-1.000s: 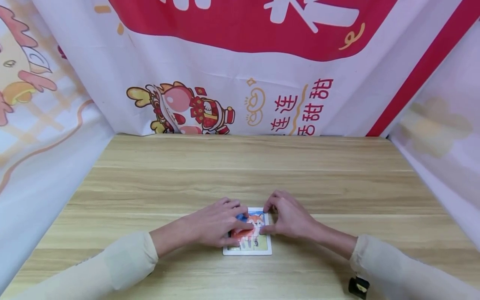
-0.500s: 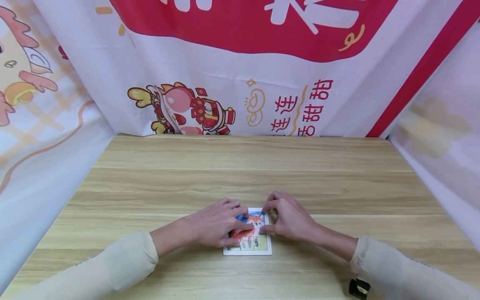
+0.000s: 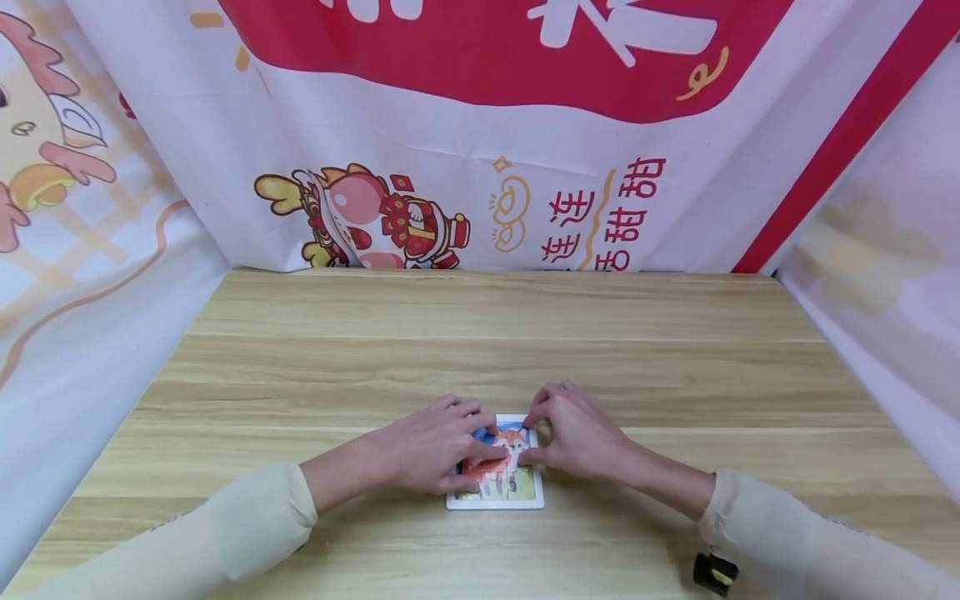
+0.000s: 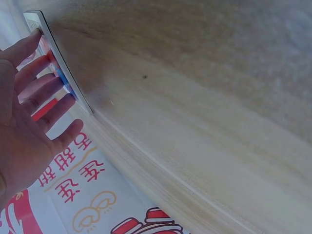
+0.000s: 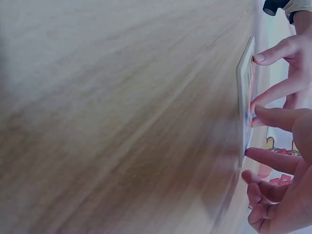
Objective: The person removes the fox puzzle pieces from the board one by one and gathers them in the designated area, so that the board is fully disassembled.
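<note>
A small square picture board [image 3: 501, 493] with a white rim and a fox picture lies flat on the wooden table [image 3: 480, 350], near its front edge. My left hand [image 3: 450, 450] rests on the board's left part with straight fingers that cover the picture there. In the left wrist view the left hand [image 4: 34, 112] has its fingers spread against the board [image 4: 57, 53]. My right hand [image 3: 558, 437] touches the board's right side with its forefinger and thumb tips. The right wrist view shows bent fingertips [image 5: 253, 105] pressing the face of the board [image 5: 243, 83].
A printed red and white banner [image 3: 480, 150] hangs behind the table, and pale cloth walls [image 3: 82, 317] close both sides. A small black and yellow object [image 3: 714, 573] sits by my right sleeve at the front edge.
Hardly anything differs: both hands stay on the board, and the right forefinger has crept slightly left along the top edge.
</note>
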The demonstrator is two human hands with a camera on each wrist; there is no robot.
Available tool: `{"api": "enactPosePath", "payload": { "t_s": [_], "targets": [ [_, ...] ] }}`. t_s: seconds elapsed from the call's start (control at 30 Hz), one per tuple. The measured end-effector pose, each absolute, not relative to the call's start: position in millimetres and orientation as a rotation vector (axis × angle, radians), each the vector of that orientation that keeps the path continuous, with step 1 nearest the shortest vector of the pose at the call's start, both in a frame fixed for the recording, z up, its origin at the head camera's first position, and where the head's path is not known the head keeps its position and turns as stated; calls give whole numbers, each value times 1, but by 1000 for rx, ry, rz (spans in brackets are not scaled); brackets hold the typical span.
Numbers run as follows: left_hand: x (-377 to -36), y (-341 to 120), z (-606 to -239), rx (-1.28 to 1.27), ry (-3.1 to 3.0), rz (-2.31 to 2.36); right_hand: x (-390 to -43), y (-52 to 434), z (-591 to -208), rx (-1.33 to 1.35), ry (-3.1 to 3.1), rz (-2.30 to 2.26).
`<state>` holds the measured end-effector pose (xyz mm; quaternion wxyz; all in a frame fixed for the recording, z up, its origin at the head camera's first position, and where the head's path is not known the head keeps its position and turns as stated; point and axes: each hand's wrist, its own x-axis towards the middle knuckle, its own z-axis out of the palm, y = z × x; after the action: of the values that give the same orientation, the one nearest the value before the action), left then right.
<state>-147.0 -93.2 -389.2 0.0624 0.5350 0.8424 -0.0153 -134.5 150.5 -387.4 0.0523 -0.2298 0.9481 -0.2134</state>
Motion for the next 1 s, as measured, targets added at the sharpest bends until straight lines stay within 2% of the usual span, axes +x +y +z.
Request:
{"api": "enactPosePath", "payload": {
  "t_s": [0.5, 1.0],
  "targets": [
    [-146, -93, -389, 1604, 2548, -46, -146, 152, -397, -685, 2844, -742],
    [-145, -92, -388, 1618, 2554, -73, -147, 151, -398, -564, 2763, -811]
  ]
}}
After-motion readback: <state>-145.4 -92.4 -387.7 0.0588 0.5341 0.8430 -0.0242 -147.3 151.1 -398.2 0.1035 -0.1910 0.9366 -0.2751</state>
